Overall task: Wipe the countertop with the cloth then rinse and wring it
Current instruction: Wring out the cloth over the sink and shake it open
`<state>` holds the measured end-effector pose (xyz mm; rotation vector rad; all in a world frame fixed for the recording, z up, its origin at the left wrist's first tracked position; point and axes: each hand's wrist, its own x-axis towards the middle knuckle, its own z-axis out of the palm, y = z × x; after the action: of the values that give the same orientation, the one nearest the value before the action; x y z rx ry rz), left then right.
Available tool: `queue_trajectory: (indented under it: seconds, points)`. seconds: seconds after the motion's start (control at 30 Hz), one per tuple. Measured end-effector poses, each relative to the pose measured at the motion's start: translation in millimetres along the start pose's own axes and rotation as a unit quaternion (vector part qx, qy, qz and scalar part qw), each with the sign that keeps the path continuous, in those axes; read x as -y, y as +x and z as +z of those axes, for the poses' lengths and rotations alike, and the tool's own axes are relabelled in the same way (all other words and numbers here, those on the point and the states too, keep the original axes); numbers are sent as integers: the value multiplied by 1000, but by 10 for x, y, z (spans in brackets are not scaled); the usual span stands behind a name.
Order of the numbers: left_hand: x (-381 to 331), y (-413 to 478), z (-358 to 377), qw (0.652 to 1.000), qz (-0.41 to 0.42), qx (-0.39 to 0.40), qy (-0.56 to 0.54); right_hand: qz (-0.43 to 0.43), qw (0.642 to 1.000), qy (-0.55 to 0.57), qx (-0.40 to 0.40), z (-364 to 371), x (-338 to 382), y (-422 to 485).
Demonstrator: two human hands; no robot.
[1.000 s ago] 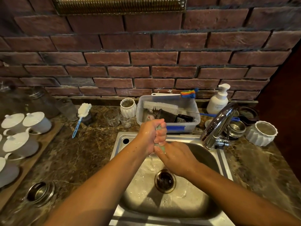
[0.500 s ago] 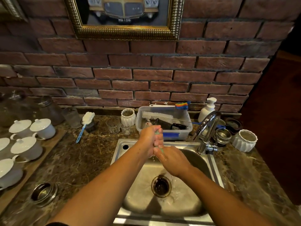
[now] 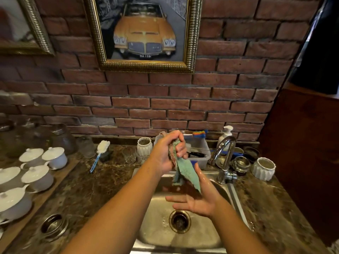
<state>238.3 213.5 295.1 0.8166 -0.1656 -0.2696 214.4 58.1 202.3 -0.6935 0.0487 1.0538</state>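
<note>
Left hand (image 3: 164,155) had its fingers clamped round the top of the cloth (image 3: 186,173), tail dangling over the sink (image 3: 157,231) — right hand (image 3: 199,203) sat below, fingers spread, holding nothing. I'd grab that tail and twist hard, low in the basin

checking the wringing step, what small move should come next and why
Probably the right hand should close on the hanging tail of the cloth and twist: the left hand grips only its top over the sink, and the right lies open beneath.
</note>
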Motion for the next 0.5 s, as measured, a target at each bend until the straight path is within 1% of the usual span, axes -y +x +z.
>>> queue_trajectory:
  seconds: [0.07,0.13,0.2,0.33,0.4,0.5]
  points:
    - [13,-38,43,998,-11,34,42,-18,999,39,33,78,-34,-6]
    - [58,-70,46,997,-17,51,49,-44,994,89,43,148,-35,-9]
    - [84,-83,29,997,-19,56,49,-59,993,91,53,188,-22,-25]
    - [95,-63,-44,994,-21,34,98,-31,995,14,89,231,34,-83]
    - [140,-61,-106,993,-27,20,116,-30,996,-39,70,306,81,-48]
    - [217,-86,-219,992,-32,-3,125,-23,992,-123,19,395,167,45]
